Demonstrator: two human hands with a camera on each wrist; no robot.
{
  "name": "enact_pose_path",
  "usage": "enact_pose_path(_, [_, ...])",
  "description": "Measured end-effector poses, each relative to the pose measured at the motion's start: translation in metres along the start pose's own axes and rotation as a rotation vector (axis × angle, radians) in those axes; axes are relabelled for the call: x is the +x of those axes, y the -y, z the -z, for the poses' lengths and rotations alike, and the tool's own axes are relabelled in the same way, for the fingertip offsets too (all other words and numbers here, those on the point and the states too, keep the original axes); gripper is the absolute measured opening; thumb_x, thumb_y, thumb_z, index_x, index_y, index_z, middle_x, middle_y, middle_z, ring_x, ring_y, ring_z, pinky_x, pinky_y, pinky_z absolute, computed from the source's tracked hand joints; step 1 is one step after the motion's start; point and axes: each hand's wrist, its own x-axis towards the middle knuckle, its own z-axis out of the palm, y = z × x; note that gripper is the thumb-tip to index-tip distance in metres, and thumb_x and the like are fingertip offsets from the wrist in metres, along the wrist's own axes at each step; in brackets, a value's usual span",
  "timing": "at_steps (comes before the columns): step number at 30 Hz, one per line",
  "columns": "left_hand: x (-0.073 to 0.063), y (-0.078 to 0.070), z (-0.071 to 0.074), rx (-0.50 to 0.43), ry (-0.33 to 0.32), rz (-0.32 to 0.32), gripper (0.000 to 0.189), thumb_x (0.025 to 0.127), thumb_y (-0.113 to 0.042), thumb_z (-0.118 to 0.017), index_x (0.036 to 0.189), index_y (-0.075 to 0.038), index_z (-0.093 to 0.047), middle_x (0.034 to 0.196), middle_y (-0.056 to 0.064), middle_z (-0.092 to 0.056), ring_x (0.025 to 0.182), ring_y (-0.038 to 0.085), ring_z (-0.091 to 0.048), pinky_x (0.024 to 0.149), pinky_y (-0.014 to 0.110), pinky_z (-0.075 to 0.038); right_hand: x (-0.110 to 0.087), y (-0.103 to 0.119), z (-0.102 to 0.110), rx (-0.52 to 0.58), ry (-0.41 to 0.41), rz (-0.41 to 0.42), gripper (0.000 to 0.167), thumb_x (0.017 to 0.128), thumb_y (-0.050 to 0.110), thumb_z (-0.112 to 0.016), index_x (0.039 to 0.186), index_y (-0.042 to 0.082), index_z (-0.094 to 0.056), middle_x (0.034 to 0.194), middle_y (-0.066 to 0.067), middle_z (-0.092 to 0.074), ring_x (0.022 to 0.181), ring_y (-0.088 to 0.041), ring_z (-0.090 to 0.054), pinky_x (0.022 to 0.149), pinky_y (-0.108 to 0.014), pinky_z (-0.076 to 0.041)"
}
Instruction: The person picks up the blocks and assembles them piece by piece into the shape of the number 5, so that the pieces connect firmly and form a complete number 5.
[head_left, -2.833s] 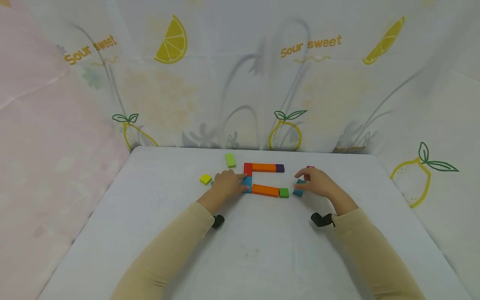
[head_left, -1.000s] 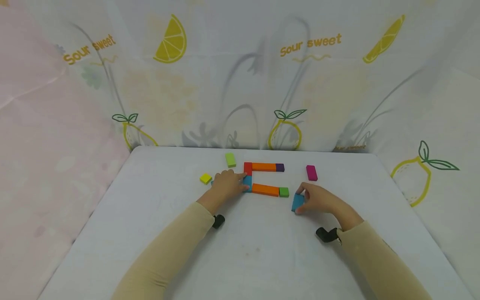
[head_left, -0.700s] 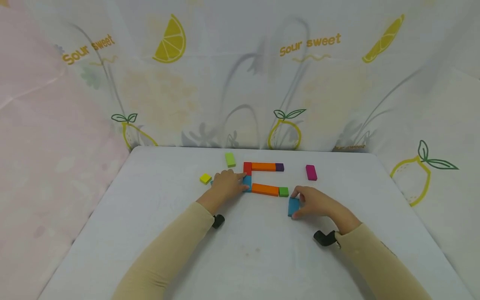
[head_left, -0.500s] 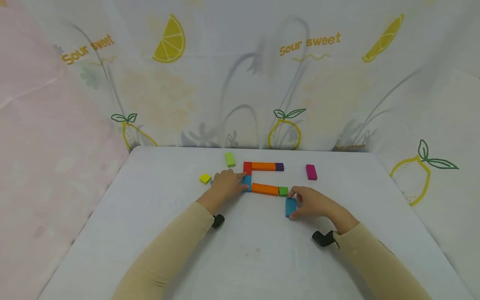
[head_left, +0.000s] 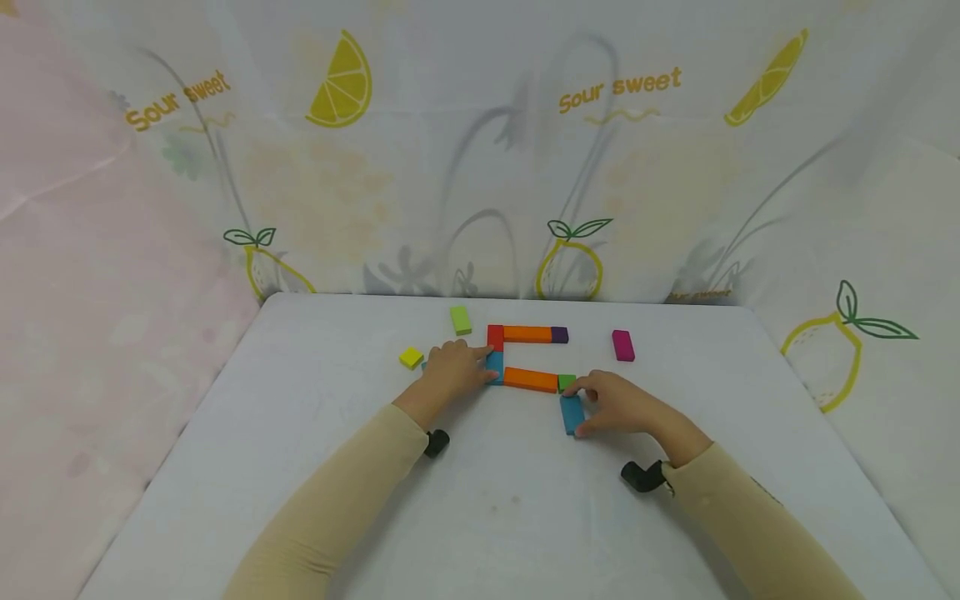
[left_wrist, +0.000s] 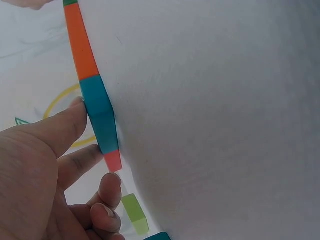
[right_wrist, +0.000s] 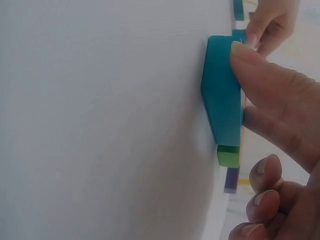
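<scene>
On the white table, my right hand (head_left: 626, 404) pinches a blue block (head_left: 572, 415) by its two ends, thumb at the near end and index finger at the far end. That block lies just in front of a small green block (head_left: 566, 382), which adjoins the right end of an orange block (head_left: 530, 380). At the orange block's left end, my left hand (head_left: 450, 369) holds another blue block (left_wrist: 100, 112) between thumb and index finger. Behind this blue block a red block (head_left: 495, 336) continues the line, and from it a second orange block (head_left: 527, 334) runs right to a purple block (head_left: 559, 335).
A magenta block (head_left: 622, 345) lies apart at the right. Left of the row are a yellow block (head_left: 410, 357) and a lime block (head_left: 461, 320). A teal piece (head_left: 423, 366) is mostly hidden behind my left hand. The patterned cloth (head_left: 480, 167) hangs behind the table.
My right hand took hold of the blue block near the magenta one, brought it nearer, then moved it left to the green block. My left hand has stayed in place.
</scene>
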Motion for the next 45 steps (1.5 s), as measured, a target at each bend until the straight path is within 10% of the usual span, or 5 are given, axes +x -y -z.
enact_pose_path(45, [0.000, 0.000, -0.001, 0.017, -0.005, -0.001, 0.062, 0.094, -0.058, -0.060, 0.149, -0.031, -0.049, 0.124, 0.013, -0.061, 0.105, 0.030, -0.054, 0.091, 0.045, -0.045, 0.001, -0.005, 0.011, -0.005, 0.051, 0.025, 0.054, 0.080, 0.025, -0.086, 0.130, 0.017, -0.068, 0.096, -0.001, -0.053, 0.096, -0.021, -0.049, 0.075, -0.032, -0.047])
